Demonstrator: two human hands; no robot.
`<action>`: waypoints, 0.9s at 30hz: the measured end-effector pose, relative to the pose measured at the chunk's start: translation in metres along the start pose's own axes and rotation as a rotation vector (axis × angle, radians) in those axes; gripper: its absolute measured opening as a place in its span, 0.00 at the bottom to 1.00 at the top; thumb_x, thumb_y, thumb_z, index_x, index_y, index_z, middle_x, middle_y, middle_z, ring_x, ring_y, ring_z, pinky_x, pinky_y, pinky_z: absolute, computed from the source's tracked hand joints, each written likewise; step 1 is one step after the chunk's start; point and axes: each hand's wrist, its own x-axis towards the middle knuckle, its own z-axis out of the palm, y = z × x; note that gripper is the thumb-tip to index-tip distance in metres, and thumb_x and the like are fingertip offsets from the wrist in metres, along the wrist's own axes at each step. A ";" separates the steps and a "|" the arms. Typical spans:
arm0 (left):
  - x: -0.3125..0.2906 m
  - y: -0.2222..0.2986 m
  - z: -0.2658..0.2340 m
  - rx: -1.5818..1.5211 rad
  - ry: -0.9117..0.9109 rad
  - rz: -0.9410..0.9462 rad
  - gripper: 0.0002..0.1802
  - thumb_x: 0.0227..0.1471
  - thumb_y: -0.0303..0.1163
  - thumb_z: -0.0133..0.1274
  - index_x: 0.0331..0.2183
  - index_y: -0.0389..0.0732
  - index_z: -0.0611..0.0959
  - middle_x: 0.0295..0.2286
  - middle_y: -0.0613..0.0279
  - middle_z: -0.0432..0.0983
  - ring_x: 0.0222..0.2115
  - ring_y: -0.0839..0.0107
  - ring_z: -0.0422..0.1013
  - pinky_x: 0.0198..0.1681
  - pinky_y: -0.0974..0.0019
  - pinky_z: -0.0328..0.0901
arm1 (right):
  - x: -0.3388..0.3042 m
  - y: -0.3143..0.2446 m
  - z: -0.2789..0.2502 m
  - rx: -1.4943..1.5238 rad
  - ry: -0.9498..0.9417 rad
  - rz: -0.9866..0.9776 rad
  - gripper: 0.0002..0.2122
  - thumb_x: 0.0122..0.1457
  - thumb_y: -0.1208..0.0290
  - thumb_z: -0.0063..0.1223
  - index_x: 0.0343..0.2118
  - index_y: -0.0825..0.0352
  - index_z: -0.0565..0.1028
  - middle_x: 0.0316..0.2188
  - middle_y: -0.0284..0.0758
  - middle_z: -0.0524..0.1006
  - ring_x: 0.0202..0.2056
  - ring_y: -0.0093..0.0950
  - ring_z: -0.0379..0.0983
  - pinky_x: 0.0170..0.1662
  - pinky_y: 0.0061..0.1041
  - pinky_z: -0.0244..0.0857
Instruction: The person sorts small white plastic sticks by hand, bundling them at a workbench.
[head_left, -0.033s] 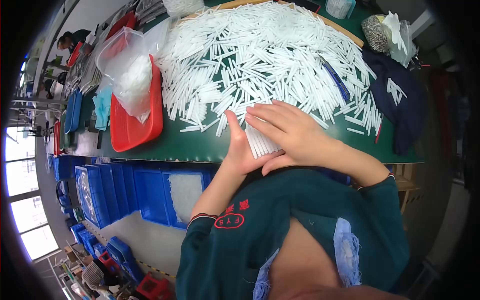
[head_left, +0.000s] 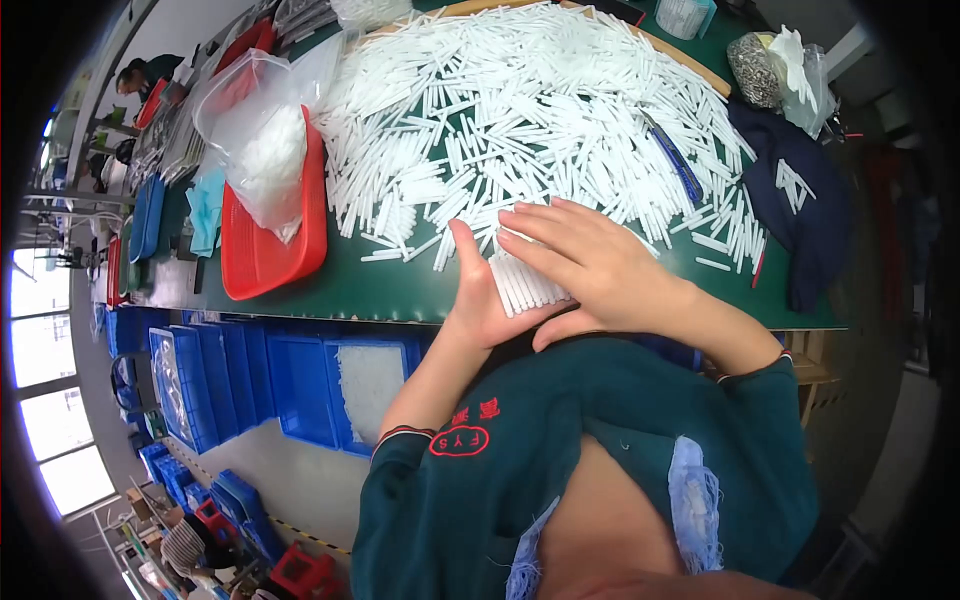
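On the palm of my left hand [head_left: 477, 298] rests a row of short white sticks [head_left: 522, 287], lined up side by side, with the thumb stretched out away from them. My right hand [head_left: 608, 268] lies across their far and right side, its fingers extended and close together, its thumb low near the left palm. The fingers of my left hand are mostly hidden under the sticks and the right hand. Just beyond both hands spreads a large loose pile of similar white sticks [head_left: 540, 120] on the green table [head_left: 400, 295].
To the left is a red tray [head_left: 270, 272] holding a clear plastic bag [head_left: 270, 165] of white material. A blue-handled cutter [head_left: 680, 165] lies on the pile. Dark cloth [head_left: 800, 240] covers the right corner; blue crates [head_left: 300, 385] stand below the table's front edge.
My right hand has shifted very slightly to the right over the sticks, baring a little more of the row. My left hand keeps its place.
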 end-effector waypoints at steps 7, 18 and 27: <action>0.001 0.003 0.012 0.288 0.235 0.040 0.57 0.40 0.78 0.23 0.59 0.44 0.51 0.58 0.47 0.47 0.57 0.48 0.48 0.58 0.43 0.45 | -0.023 0.006 0.008 -0.054 -0.267 -0.183 0.30 0.45 0.52 0.55 0.52 0.62 0.66 0.55 0.34 0.64 0.56 0.32 0.60 0.58 0.36 0.52; -0.006 0.005 0.007 0.169 0.223 0.049 0.62 0.33 0.82 0.19 0.58 0.43 0.57 0.54 0.52 0.58 0.54 0.55 0.58 0.56 0.52 0.53 | -0.026 0.004 0.009 -0.050 -0.292 -0.179 0.29 0.46 0.57 0.56 0.53 0.62 0.65 0.56 0.34 0.63 0.56 0.31 0.60 0.58 0.35 0.51; -0.005 0.001 0.008 0.153 0.190 -0.046 0.64 0.30 0.83 0.17 0.59 0.43 0.53 0.57 0.51 0.50 0.58 0.51 0.49 0.59 0.45 0.44 | -0.031 0.016 0.006 0.249 -0.004 0.053 0.44 0.40 0.56 0.64 0.58 0.70 0.53 0.52 0.42 0.65 0.50 0.40 0.65 0.52 0.39 0.58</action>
